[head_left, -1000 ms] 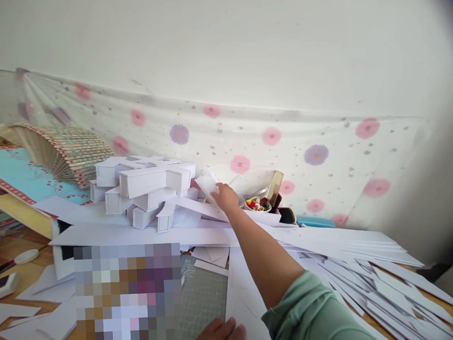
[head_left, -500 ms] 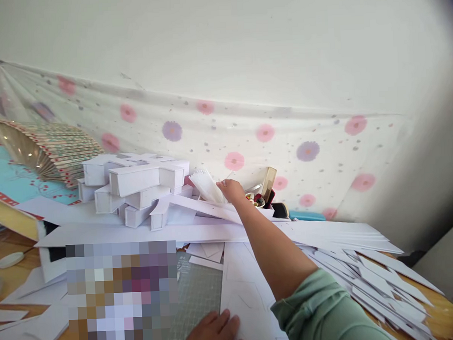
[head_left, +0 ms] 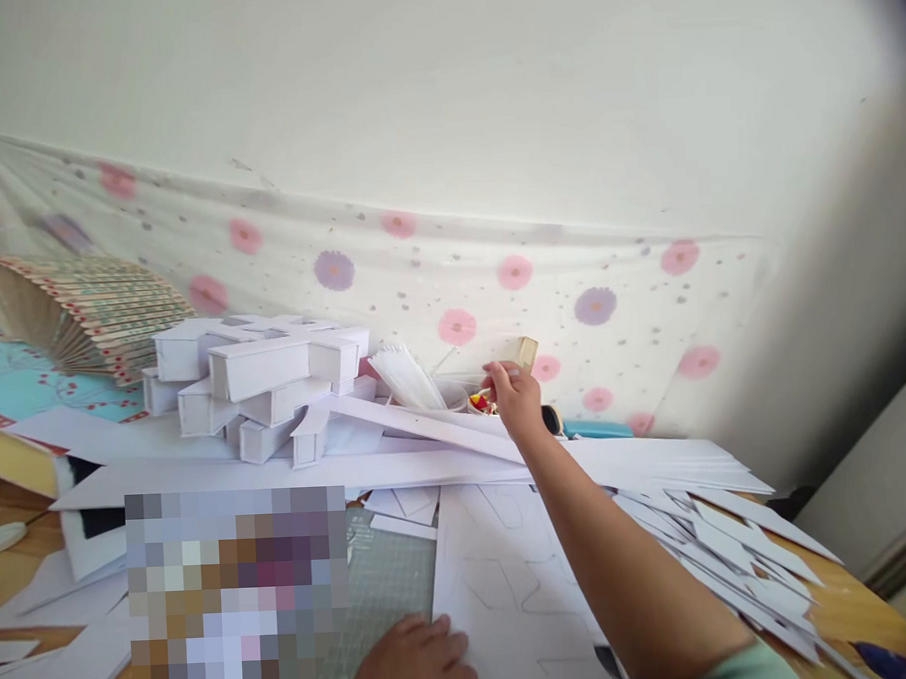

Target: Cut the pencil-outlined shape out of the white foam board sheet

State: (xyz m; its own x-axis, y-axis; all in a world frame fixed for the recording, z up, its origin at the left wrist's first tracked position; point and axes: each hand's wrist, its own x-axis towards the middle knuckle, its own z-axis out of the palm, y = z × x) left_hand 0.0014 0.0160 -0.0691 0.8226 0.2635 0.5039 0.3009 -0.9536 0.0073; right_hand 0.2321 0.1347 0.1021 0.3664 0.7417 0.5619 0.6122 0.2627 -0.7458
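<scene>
At the bottom, my left hand (head_left: pixel 414 661) lies palm down with its fingers stretched out, across the edge of the white sheet (head_left: pixel 500 578) and the green cutting mat (head_left: pixel 380 573). Pencil-drawn shapes mark that sheet. My right hand (head_left: pixel 514 397) reaches to the back of the table, above a white container (head_left: pixel 453 393) of small colourful items (head_left: pixel 482 405). Its fingers are curled in; anything between them is too small or hidden to name. Just left of the container leans a white, serrated-edge plastic packet (head_left: pixel 405 374). A beige upright object (head_left: pixel 528 352) stands behind the hand.
Stacked white card boxes (head_left: pixel 263 368) stand at the back left beside a folding fan (head_left: pixel 91 310). Long white strips (head_left: pixel 638 457) cross the table. Cut white pieces (head_left: pixel 732 547) are heaped at right. A flowered plastic sheet (head_left: pixel 390 272) covers the lower wall. A pixelated patch hides the left front.
My right hand has moved right, from beside the white packet to above the colourful items. My left hand stays on the sheet's edge. The view has turned slightly right.
</scene>
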